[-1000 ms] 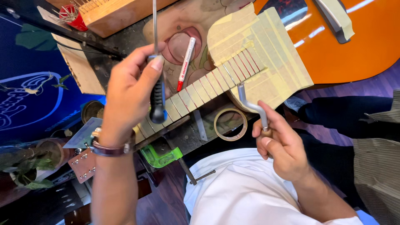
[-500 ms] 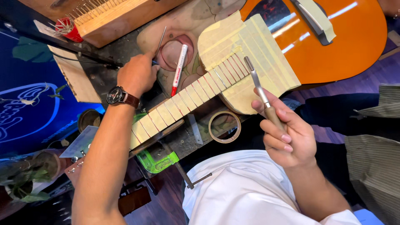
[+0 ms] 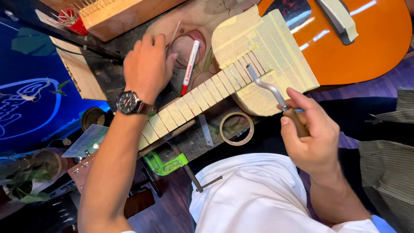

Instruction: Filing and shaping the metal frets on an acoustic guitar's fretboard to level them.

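Orange acoustic guitar (image 3: 362,47), its neck masked in cream tape, lies across my bench. My right hand (image 3: 312,142) grips 1 bent metal wooden-handled tool (image 3: 269,88) over the frets; my left hand (image 3: 146,67), fingers curled, presses the bench beside a red marker (image 3: 189,64), seemingly empty.

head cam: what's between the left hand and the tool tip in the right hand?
Head view: the red-and-white marker and the taped fretboard lie between left hand and the bent tool in the right hand.

Your hands are working over a taped guitar neck (image 3: 194,97).
Your right hand (image 3: 312,138) is gripping a bent metal tool (image 3: 269,88) (wooden handle), while your left hand (image 3: 146,69) is resting near the red marker (image 3: 190,64).
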